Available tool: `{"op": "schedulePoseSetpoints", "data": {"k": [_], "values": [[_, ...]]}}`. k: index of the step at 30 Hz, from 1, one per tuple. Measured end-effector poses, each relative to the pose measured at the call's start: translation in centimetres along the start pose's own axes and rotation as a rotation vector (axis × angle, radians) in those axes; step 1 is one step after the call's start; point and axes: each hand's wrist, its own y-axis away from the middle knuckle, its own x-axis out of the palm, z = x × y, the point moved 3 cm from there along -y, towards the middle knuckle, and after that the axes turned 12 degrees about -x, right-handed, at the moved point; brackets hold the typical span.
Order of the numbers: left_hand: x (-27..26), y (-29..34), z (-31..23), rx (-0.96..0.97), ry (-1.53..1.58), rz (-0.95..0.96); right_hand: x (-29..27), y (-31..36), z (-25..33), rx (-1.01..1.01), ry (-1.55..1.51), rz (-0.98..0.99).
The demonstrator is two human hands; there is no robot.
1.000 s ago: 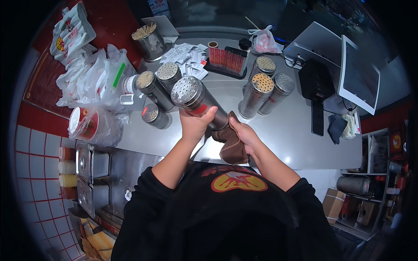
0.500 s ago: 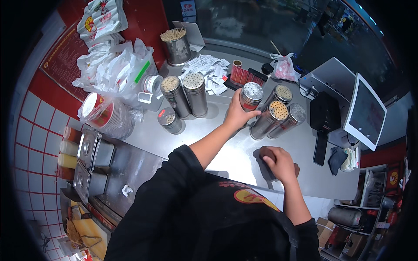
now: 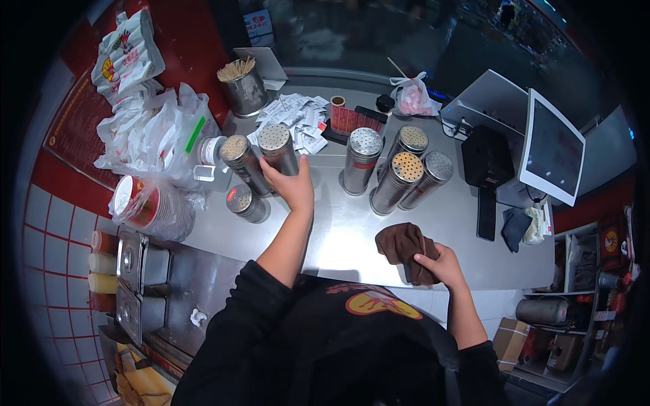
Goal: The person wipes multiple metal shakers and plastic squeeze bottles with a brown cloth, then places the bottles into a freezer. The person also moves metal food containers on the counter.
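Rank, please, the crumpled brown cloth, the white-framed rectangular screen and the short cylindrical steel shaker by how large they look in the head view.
1. White-framed rectangular screen
2. Crumpled brown cloth, in the right hand
3. Short cylindrical steel shaker

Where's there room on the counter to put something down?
The widest bare patch lies between the left hand and the brown cloth, in front of the red-banded shaker. Another lies between that cloth and the flat black phone-like device. Back left is crowded with three shakers, sachets and plastic bags.
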Motion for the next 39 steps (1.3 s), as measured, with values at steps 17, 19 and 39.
{"op": "schedulePoseSetpoints", "data": {"k": [17, 19, 39], "values": [[-7.4, 5.8, -1.9, -0.098, 0.186, 0.916, 10.6, -5.8, 12.3, -0.619, -1.189, 0.184], [-7.9, 5.6, -2.2, -0.138, 0.278, 1.106, 12.3, -6.8, 13.2, -0.637, -1.325, 0.239], [-10.5, 6.9, -2.4, -0.104, 0.199, 1.344, 15.3, -8.5, 14.1, -0.372, -0.77, -0.181]]}}
